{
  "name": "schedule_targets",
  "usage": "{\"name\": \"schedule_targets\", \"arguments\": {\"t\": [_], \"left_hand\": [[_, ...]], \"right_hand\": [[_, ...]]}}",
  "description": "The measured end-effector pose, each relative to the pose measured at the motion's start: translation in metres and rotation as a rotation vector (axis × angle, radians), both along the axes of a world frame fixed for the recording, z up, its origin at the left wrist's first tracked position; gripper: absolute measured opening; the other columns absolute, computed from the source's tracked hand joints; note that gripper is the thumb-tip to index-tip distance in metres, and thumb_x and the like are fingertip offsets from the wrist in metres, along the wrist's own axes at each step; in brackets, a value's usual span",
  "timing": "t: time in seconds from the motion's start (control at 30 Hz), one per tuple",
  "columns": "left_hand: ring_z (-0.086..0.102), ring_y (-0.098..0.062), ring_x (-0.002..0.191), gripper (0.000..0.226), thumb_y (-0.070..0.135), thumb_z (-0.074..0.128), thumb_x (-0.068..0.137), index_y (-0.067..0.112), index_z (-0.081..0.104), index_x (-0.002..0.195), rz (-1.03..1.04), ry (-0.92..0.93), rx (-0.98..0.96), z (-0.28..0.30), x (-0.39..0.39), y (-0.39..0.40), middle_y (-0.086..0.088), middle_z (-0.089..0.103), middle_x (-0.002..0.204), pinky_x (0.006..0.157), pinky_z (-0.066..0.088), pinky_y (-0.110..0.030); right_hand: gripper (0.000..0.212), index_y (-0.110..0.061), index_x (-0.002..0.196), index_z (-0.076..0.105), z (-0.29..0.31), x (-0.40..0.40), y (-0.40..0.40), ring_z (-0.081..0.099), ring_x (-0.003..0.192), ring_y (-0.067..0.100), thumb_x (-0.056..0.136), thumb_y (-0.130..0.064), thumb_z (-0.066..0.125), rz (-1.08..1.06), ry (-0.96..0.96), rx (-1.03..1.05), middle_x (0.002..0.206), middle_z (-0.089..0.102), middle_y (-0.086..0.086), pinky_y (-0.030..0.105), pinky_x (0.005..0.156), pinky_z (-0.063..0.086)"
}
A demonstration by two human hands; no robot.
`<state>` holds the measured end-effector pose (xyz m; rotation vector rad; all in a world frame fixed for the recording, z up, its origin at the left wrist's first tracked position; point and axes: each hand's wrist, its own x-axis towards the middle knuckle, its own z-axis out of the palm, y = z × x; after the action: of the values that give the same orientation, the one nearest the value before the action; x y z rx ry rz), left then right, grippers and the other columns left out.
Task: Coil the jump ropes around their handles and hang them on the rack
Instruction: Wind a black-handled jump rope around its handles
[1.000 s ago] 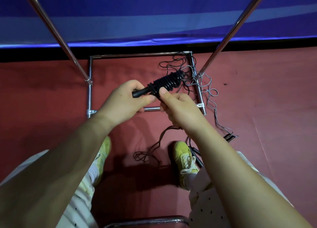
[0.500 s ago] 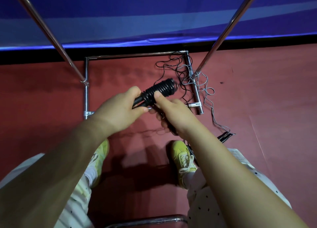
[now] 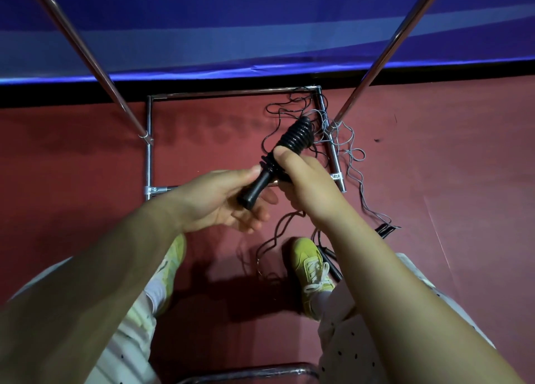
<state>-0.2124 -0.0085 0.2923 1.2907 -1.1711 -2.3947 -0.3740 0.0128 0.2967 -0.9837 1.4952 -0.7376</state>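
Single head-worn view, looking steeply down, close over hands, wide-angle

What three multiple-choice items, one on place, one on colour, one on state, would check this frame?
1. Where does the loose grey rope lie?
A. on the floor by the rack's right base bar
B. over a shoe
C. in the left hand

2. What colour is the handle?
A. yellow
B. black
C. grey

3. What is the right hand doing?
A. hanging idle
B. resting on the floor
C. gripping the coiled handle

Answers: 1 A, it trails beside the bar; 2 B, black like its coils; 3 C, thumb pressed on the coils.
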Motion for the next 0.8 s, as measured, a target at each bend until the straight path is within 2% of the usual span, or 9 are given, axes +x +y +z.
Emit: {"name": "schedule_targets", "arguments": {"t": [0.1,0.17,0.3,0.4,0.47,0.53,0.6,0.73,0.8], "left_hand": [[0.046,-0.011,0.044,0.037,0.044,0.051,0.077,0.008,0.057,0.081,0.141,0.074,0.065,0.006,-0.002,0.0,0.0,0.049,0.053,0.049,0.049,-0.026],[0.043,-0.008,0.042,0.034,0.044,0.054,0.072,0.011,0.056,0.079,0.201,0.09,0.111,0.009,-0.003,0.001,0.002,0.047,0.054,0.048,0.049,-0.025],[0.05,-0.007,0.043,0.026,0.036,0.055,0.072,0.012,0.066,0.071,0.244,0.175,0.219,0.01,-0.008,0.005,0.003,0.056,0.057,0.051,0.056,-0.029],[0.055,-0.008,0.043,0.022,0.028,0.057,0.07,0.013,0.071,0.064,0.256,0.186,0.224,0.017,-0.01,0.007,0.001,0.061,0.058,0.052,0.058,-0.031],[0.053,-0.009,0.043,0.019,0.027,0.058,0.074,0.009,0.065,0.073,0.239,0.1,0.115,0.019,-0.01,0.006,0.001,0.058,0.055,0.052,0.057,-0.03],[0.053,-0.009,0.044,0.015,0.021,0.056,0.086,0.008,0.057,0.08,0.207,-0.037,-0.045,0.016,-0.012,0.005,0.003,0.058,0.053,0.054,0.056,-0.027],[0.054,-0.008,0.044,0.014,0.013,0.052,0.094,0.008,0.055,0.081,0.183,-0.145,-0.192,0.009,-0.013,0.004,0.005,0.059,0.051,0.053,0.053,-0.023],[0.059,-0.012,0.05,0.015,0.008,0.056,0.093,0.011,0.056,0.078,0.103,-0.284,-0.448,-0.005,-0.009,-0.001,0.005,0.062,0.052,0.057,0.051,-0.025],[0.063,-0.013,0.055,0.012,0.014,0.061,0.09,0.017,0.057,0.079,0.053,-0.416,-0.59,-0.012,-0.003,-0.004,0.006,0.065,0.057,0.062,0.051,-0.03]], "right_hand": [[0.041,-0.019,0.065,0.041,0.005,0.0,0.0,0.025,0.042,0.009,0.085,-0.054,0.042,0.031,-0.174,0.009,0.052,0.033,-0.005,0.024,0.043,0.021],[0.05,-0.017,0.067,0.043,0.004,0.0,0.002,0.029,0.042,0.009,0.095,-0.058,0.035,0.062,-0.138,0.034,0.05,0.038,-0.007,0.019,0.04,0.025],[0.052,-0.016,0.073,0.05,-0.001,0.0,0.002,0.035,0.045,0.007,0.098,-0.057,0.029,0.098,-0.1,0.026,0.055,0.045,-0.008,0.017,0.042,0.027],[0.051,-0.013,0.086,0.052,-0.003,-0.002,0.002,0.036,0.05,0.006,0.093,-0.058,0.03,0.113,-0.128,-0.01,0.065,0.048,0.002,0.018,0.045,0.028],[0.055,-0.016,0.08,0.053,-0.006,0.0,0.004,0.037,0.053,0.004,0.094,-0.06,0.023,0.129,-0.048,-0.035,0.068,0.05,0.0,0.02,0.052,0.029],[0.059,-0.025,0.071,0.054,-0.009,0.006,0.007,0.041,0.053,-0.002,0.097,-0.058,0.012,0.127,0.115,-0.06,0.063,0.051,-0.012,0.02,0.057,0.029],[0.064,-0.025,0.065,0.053,-0.012,0.013,0.009,0.043,0.055,-0.001,0.091,-0.058,0.005,0.129,0.208,-0.074,0.059,0.051,-0.009,0.023,0.057,0.03],[0.066,-0.018,0.06,0.049,-0.011,0.016,0.003,0.038,0.04,0.002,0.101,-0.053,0.009,0.118,0.192,0.054,0.042,0.044,-0.01,0.025,0.05,0.032],[0.066,-0.014,0.063,0.052,-0.011,0.014,0.001,0.044,0.042,0.011,0.1,-0.053,0.013,0.143,0.166,0.131,0.049,0.046,-0.006,0.027,0.052,0.042]]}}
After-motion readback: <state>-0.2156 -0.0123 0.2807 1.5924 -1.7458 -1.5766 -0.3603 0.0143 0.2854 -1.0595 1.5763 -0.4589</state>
